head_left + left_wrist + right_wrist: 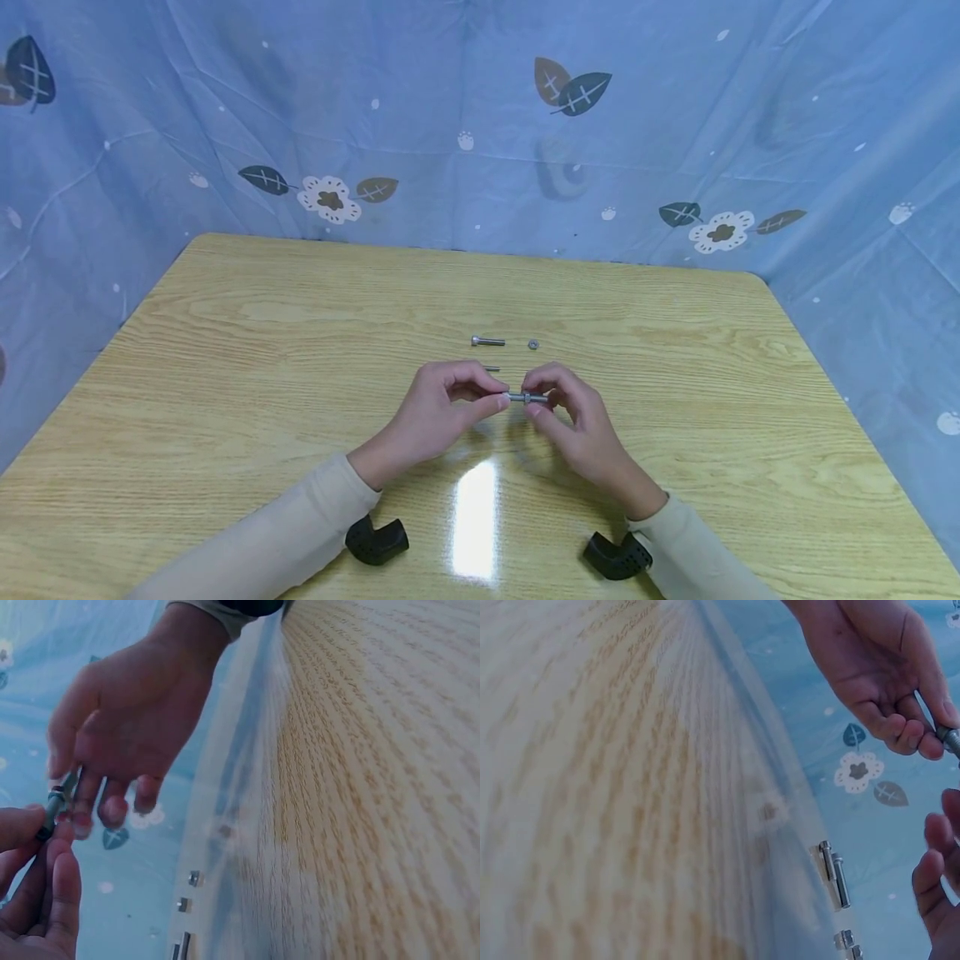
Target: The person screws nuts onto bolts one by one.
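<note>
Above the table, my left hand (442, 412) pinches the head end of a metal bolt (517, 397) between thumb and fingers; the head is hidden. The bolt lies about level, its free end toward the right. Partway along the shank sits a hex nut (527, 398), which thumb and forefinger of my right hand (581, 425) pinch. The left wrist view also shows the nut (56, 796) around the bolt, between both hands. Beyond the hands, a socket-head bolt (489, 341) and a loose nut (533, 344) lie on the table. Another bolt (492, 368) is partly covered by my left hand.
In the left wrist view a second loose nut (182, 904) lies beside the first. The wooden table (300, 333) ends at a blue patterned curtain (450, 108). A black curved piece (377, 540) sits at the left cuff, a similar black piece (618, 557) at the right.
</note>
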A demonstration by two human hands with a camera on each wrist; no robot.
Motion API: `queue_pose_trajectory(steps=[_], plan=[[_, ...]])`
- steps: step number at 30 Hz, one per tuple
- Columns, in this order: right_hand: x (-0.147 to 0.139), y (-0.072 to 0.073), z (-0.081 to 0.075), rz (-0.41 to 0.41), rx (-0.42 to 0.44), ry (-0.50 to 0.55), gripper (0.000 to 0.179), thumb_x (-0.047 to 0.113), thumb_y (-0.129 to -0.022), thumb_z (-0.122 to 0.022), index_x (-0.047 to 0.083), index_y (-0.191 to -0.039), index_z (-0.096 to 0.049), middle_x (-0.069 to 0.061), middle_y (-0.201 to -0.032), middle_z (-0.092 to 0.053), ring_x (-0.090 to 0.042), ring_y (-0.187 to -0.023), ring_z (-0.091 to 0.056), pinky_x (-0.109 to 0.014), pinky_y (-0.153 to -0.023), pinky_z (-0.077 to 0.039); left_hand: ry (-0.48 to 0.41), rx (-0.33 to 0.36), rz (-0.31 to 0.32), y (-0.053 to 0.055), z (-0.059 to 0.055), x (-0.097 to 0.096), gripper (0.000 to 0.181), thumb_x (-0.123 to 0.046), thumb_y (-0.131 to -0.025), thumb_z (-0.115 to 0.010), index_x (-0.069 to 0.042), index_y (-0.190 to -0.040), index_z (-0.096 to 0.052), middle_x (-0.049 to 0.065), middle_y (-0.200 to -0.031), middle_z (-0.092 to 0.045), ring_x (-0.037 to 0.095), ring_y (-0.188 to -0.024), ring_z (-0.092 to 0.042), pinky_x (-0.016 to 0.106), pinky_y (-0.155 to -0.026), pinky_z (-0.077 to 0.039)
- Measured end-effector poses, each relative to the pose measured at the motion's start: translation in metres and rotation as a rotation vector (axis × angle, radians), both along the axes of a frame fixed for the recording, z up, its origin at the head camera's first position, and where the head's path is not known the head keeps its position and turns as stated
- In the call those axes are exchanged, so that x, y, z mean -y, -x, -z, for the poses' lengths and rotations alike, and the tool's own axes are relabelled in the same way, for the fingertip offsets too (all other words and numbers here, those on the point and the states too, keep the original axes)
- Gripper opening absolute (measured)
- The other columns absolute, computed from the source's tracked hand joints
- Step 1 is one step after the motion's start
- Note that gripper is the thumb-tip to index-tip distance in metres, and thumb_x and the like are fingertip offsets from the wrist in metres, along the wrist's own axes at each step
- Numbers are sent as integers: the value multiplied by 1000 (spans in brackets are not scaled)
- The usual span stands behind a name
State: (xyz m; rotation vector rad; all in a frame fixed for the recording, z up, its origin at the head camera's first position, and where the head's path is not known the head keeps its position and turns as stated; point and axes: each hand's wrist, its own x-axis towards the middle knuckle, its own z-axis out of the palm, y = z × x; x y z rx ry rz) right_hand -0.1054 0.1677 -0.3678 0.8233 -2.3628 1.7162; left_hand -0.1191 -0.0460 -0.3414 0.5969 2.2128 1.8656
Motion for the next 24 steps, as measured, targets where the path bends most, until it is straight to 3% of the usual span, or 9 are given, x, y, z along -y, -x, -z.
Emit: queue_pose_trajectory(steps=[4,10,24], plan=[[1,1,1,-30,-52,60,31,-15,-84,-57,3,-109,-53,-9,-104,-55,-13,-91,-53,-23,-67,-47,7,-2,-3,0,0,1,5,-15,-88,-72,-14,-92,-73,2,-95,-72,13,-85,-68,27,-78,-57],[2,3,3,-66,-98,104,27,-19,-84,-55,1,-102,-53,-10,-100,-54,-14,-88,-50,-24,-65,-46,-2,-5,2,1,0,0,5,-15,-88,-72,-13,-93,-73,2,-95,-72,13,-86,-68,27,-79,-57],[2,0,-2,0,17,3,20,-6,-91,-55,7,-106,-55,-7,-106,-56,-12,-96,-53,-26,-76,-48,1,0,4,0,-1,-1,5,-15,-88,-72,-13,-92,-73,2,-95,-72,13,-87,-67,27,-79,-56]])
